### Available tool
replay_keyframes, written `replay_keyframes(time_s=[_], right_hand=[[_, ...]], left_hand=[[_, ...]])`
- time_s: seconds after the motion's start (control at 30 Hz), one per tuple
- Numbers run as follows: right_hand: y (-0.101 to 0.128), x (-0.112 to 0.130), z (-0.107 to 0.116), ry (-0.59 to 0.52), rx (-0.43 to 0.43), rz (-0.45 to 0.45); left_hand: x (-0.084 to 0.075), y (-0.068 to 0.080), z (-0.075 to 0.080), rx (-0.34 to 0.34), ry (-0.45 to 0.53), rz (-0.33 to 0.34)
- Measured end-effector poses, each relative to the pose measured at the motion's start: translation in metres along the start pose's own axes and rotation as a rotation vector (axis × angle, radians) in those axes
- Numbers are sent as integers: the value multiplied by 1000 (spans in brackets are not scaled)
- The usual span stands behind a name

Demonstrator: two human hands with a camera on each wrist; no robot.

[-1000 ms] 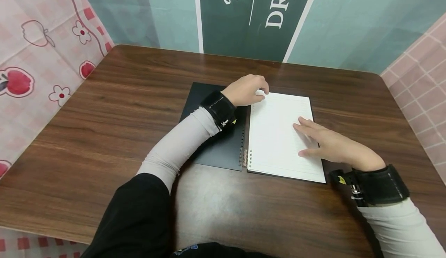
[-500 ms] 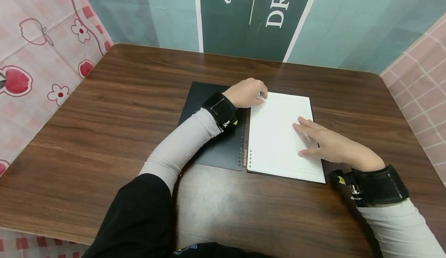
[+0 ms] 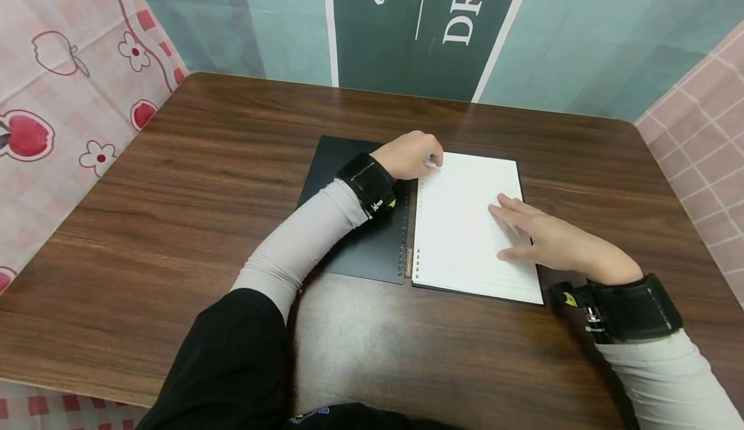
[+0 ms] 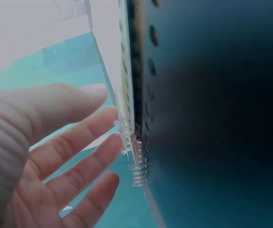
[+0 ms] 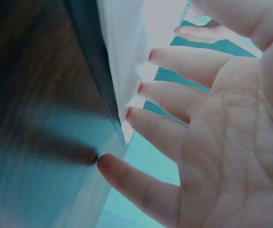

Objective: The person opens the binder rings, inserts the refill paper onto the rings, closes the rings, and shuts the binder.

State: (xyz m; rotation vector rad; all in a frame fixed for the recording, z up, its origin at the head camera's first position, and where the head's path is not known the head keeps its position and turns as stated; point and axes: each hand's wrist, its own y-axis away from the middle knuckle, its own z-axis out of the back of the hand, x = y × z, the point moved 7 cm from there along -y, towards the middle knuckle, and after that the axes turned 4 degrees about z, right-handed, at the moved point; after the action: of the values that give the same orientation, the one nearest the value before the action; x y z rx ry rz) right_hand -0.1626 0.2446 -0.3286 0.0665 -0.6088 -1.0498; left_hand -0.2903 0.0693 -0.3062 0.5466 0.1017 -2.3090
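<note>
A loose-leaf notebook lies unfastened on the table, with white lined paper [image 3: 459, 223] on a black back cover and a separate black front cover [image 3: 363, 249] to its left. Punched holes run along both facing edges. My left hand [image 3: 409, 155] bends over the far end of these edges, thumb and forefinger pinching clear plastic binding rings [image 4: 139, 175]. In the left wrist view the fingertips [image 4: 113, 142] meet these rings at the holes. My right hand [image 3: 546, 239] lies with spread fingers over the paper's right edge, several fingertips [image 5: 131, 114] touching the sheets.
The wooden table [image 3: 174, 223] extends around the notebook. A teal backdrop [image 3: 290, 23] with a lettered dark panel stands at its far edge. Fruit-print cloth [image 3: 70, 94] hangs at the left, and pink tile pattern [image 3: 709, 146] shows at the right.
My left hand has come slightly nearer, and its thumb and forefinger have closed together at the top of the paper. My right hand stays in place.
</note>
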Motion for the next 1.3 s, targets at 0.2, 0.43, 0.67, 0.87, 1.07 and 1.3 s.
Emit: replay_keyframes(time_s=[0.2,0.43,0.67,0.87,1.07,1.3], right_hand=[[-1,0,1,12,-4,2],[-1,0,1,11,-4,-4],[0,1,1,2,-4,0],[0,1,1,4,-4,4],[0,1,2,1,-5,4],[1,1,1,-7,-6,-3]], left_hand=[[1,1,2,-3,-21,3],[1,-1,1,1,-50,7],[3,-4,-1,12,-57,20],[4,-5,-2,19,-72,25],[4,-6,-2,19,-88,24],[3,-6,-3,23,-100,24]])
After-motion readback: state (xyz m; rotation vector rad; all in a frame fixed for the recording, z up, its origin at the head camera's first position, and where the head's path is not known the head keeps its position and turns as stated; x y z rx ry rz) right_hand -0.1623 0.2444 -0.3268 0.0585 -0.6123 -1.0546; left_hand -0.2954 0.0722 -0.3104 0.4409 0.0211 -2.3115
